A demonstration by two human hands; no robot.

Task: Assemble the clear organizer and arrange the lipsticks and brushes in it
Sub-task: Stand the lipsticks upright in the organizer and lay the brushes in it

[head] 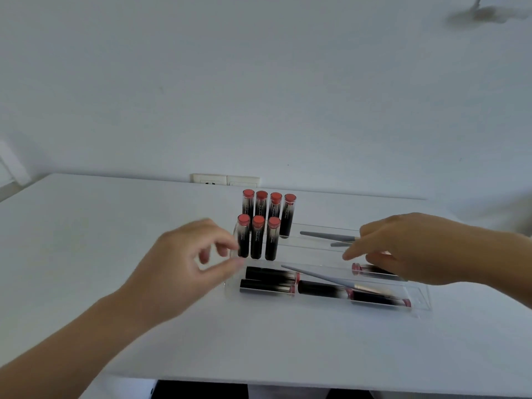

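The clear organizer (421, 300) lies across the white table, stepped in tiers. Several black lipsticks with red caps (257, 240) stand upright at its left end in two rows. More lipsticks (269, 289) lie flat in the front tray, with a grey-handled brush (316, 275) lying slantwise over them. Two grey brushes (325, 235) rest in the back tier. My left hand (184, 263) hovers just left of the upright lipsticks, thumb and fingers apart, holding nothing. My right hand (408, 249) reaches over the right end, fingers spread above a lying lipstick (371, 269), partly hiding the brushes.
The white table (115, 226) runs to a white wall. A wall socket plate (226, 180) sits just behind the table's far edge. The near table edge is close to my body, with dark clothing below it.
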